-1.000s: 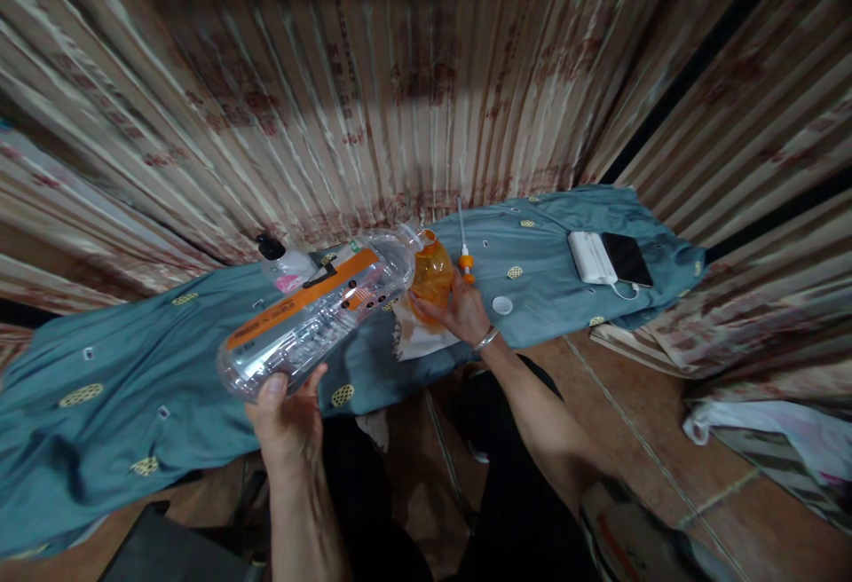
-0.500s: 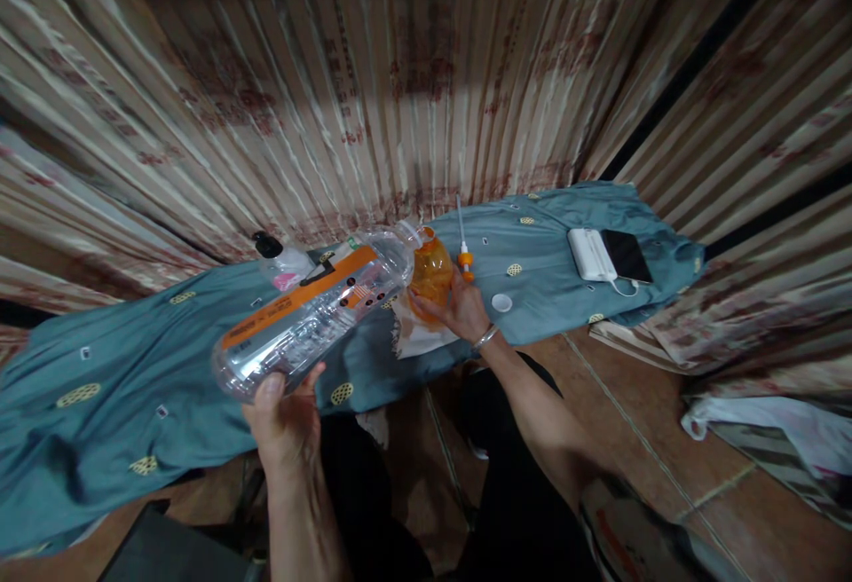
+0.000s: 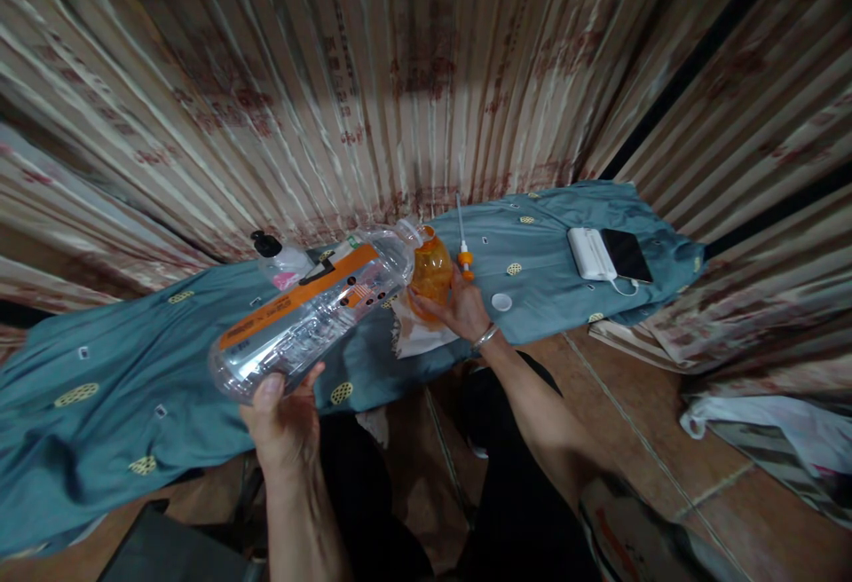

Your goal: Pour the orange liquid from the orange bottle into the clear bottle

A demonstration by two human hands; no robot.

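Left hand [image 3: 283, 422] grips clear bottle [image 3: 319, 320], near-left end; right hand [image 3: 462, 309] cups orange bottle [image 3: 432, 267]. Best: mouths aligned, orange one braced, tilt gradual.

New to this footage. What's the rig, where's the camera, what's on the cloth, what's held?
There's no machine: these are one person's bare hands. The only view comes from a camera worn on the head, looking forward and down.

The left hand holds a large clear bottle near its base, tilted so its neck meets or nearly meets the mouth of an orange bottle. The right hand holds that one.

On the teal cloth, to the right, lie an orange-and-white pump top, a white disc and a white block beside a dark slab, probably a phone. A black-topped bottle stands left, partly hidden.
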